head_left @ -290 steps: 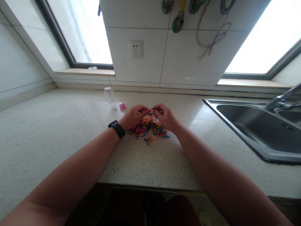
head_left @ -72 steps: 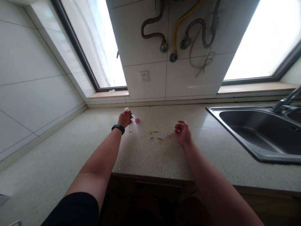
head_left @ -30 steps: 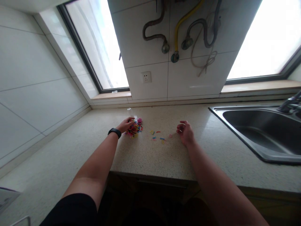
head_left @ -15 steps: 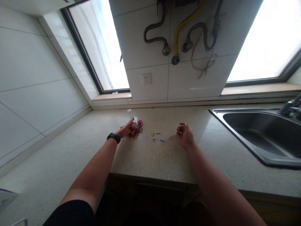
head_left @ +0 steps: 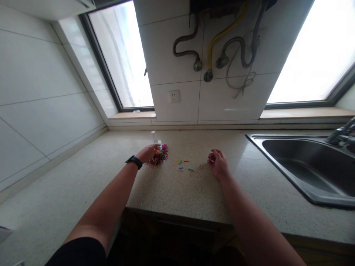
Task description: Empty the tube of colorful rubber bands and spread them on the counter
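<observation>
My left hand (head_left: 149, 151), with a dark watch on its wrist, reaches over the left edge of a heap of small multicoloured bands (head_left: 158, 158). Its fingers are stretched out and its palm side is hidden. Just behind the heap lie a pink piece (head_left: 164, 146) and a clear container (head_left: 155, 138), hard to make out. My right hand (head_left: 218, 162) rests at the counter to the right, fingers curled in; what they hold, if anything, is hidden. Several loose bands (head_left: 190, 170) in blue, yellow, red and pink are scattered between my hands. One pale pink ring (head_left: 201, 166) lies close to my right fingers.
The speckled stone counter (head_left: 177, 195) runs up to a tiled wall. A steel sink (head_left: 288, 177) with a faucet (head_left: 342, 133) is set into it at the right. A socket (head_left: 174, 96) and pipes with valves (head_left: 208, 75) are on the wall.
My left hand has turned and its fingers now arch over the heap instead of standing edge-on beside it. My right hand stays curled in place. The view has tilted slightly up.
</observation>
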`<state>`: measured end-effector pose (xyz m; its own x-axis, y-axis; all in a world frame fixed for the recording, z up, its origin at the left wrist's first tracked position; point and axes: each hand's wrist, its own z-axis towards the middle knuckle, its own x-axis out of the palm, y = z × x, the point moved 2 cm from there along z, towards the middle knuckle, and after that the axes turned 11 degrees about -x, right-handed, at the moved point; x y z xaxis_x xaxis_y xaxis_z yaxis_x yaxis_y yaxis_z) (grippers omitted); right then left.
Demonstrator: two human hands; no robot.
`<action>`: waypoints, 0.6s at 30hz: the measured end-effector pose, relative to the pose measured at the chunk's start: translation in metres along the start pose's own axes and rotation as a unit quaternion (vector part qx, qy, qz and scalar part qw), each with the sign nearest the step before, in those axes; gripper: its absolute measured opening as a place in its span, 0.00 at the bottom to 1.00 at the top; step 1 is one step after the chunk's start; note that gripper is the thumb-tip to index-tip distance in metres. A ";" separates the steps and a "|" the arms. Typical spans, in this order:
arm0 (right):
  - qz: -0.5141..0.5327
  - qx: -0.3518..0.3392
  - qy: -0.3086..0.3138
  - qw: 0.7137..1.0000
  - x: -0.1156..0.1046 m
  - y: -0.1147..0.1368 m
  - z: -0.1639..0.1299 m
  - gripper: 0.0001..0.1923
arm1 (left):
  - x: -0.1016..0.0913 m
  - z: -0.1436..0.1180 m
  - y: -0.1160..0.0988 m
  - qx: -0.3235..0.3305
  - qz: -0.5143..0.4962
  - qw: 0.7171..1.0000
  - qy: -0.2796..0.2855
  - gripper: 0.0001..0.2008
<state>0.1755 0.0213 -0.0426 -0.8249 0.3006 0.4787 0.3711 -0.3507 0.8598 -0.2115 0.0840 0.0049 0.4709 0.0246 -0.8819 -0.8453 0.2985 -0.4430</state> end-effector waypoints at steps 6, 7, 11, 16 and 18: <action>-0.001 -0.003 0.003 1.000 -0.001 -0.001 0.002 0.17 | -0.013 -0.003 -0.011 0.042 0.044 0.998 -0.025 0.19; -0.001 -0.005 0.004 1.000 -0.001 -0.002 0.002 0.17 | -0.015 -0.003 -0.014 0.042 0.052 0.997 -0.031 0.19; 0.000 -0.006 0.010 1.000 -0.001 -0.002 0.002 0.17 | -0.022 -0.001 -0.019 0.012 0.069 0.997 -0.045 0.20; 0.002 0.002 0.007 1.000 -0.002 -0.002 0.003 0.17 | -0.011 0.017 -0.003 0.002 0.038 0.999 -0.010 0.21; 0.004 0.001 0.008 1.000 -0.002 -0.003 0.003 0.17 | -0.004 0.024 0.005 -0.001 0.027 1.000 0.001 0.22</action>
<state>0.1779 0.0244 -0.0453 -0.8290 0.2836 0.4820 0.3776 -0.3519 0.8565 -0.2110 0.1084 0.0100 0.4240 0.0381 -0.9049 -0.8701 0.2943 -0.3953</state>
